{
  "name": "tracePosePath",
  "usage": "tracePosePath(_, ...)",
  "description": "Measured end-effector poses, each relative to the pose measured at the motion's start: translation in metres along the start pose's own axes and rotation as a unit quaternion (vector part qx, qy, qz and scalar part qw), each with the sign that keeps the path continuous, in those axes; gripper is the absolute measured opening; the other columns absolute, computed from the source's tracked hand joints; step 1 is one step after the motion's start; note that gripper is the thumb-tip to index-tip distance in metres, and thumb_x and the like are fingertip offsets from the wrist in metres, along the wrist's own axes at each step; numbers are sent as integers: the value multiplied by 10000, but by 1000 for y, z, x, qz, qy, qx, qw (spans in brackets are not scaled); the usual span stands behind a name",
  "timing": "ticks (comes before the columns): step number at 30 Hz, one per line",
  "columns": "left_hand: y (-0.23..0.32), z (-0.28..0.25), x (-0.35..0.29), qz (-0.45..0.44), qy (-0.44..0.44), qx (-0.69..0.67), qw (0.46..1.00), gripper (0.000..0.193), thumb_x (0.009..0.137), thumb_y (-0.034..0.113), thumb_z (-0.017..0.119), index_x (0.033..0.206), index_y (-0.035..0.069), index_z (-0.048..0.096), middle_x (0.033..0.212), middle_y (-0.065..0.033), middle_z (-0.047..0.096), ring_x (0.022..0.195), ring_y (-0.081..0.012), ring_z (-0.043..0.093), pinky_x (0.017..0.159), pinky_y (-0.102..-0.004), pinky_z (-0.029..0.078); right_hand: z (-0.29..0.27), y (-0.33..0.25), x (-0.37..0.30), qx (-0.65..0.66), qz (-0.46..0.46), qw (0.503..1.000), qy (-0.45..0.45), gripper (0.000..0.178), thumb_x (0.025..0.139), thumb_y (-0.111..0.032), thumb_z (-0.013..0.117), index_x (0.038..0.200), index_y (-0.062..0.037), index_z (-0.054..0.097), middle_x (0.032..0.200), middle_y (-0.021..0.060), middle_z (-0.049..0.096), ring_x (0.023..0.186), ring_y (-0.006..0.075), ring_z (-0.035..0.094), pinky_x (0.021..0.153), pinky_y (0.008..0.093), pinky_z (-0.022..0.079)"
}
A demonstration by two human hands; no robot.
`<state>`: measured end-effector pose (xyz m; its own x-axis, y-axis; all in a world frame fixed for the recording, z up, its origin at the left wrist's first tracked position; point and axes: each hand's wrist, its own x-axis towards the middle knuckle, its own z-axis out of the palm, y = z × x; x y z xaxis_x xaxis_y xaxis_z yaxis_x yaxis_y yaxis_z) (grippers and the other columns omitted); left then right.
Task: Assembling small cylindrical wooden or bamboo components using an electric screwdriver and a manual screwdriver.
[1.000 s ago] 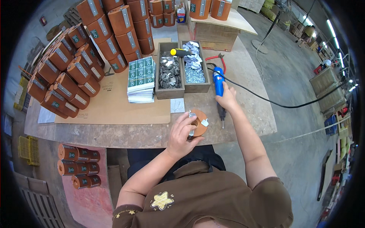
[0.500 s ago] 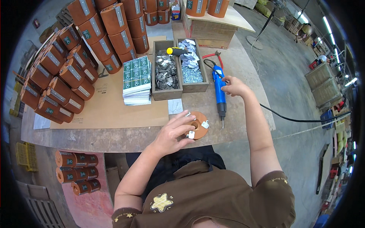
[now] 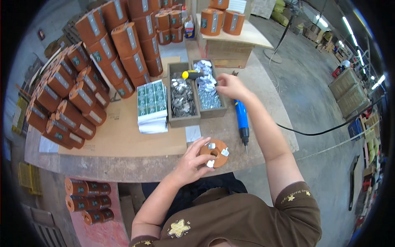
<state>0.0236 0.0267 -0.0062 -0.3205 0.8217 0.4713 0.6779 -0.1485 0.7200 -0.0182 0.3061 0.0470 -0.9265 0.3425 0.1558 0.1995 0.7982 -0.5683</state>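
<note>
My left hand [image 3: 191, 164] is closed on the side of a short orange-brown roll [image 3: 221, 159] near the table's front edge. Its round end faces up, with a centre hole and three small metal clips around it. My right hand [image 3: 231, 87] is at the right rim of a wooden bin [image 3: 217, 113] of silvery screws and crumpled pale paper, fingers curled together; whatever is between them is hidden. Beside it, a blue electric screwdriver [image 3: 242, 119] lies with its bit toward me, partly behind my right forearm.
Another bin [image 3: 183, 122] holds grey metal pieces, with a yellow-and-black handled tool [image 3: 190, 74] across the divider. Left of it stands a stack of green-and-white printed sheets [image 3: 152, 103]. Stacked orange-brown rolls [image 3: 61, 78] fill the left. A black cable [image 3: 312, 134] hangs at the right.
My right hand has left the screwdriver and moved up and left to the screw bin. My left hand stays on the roll. The whole view has shifted, so the table sits lower.
</note>
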Motion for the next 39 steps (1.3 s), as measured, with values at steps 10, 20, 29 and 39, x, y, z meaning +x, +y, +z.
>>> tracePosePath(10,-4,17,-15,-24,32,-61,997,366,513,32,744,855,35,611,1210,-216,411,1107,-328,437,907,-384,366,116,-24,88,-66,-86,993,37,353,637,2,549,980,-54,485,992,157,505,999,318,461,852,382,376)
tracePosePath(20,7,48,-12,-30,132,28,990,332,554,15,721,855,24,581,1152,-223,431,1043,-344,472,815,-367,440,22,-42,75,17,-199,950,240,272,658,-27,586,907,-33,474,909,168,531,901,346,495,768,395,414)
tracePosePath(29,14,60,-11,-9,204,136,970,341,577,82,705,891,52,576,1117,-158,481,1033,-379,426,866,-424,369,-79,-83,-7,397,-263,834,279,290,694,-132,661,911,-58,482,823,57,585,762,131,564,694,272,463)
tracePosePath(39,10,57,-8,-20,218,114,969,372,516,69,739,854,45,585,1093,-143,508,1046,-346,437,885,-417,353,-92,-101,-139,493,-279,821,71,300,767,-2,492,1039,-44,374,882,161,543,802,234,566,728,376,460)
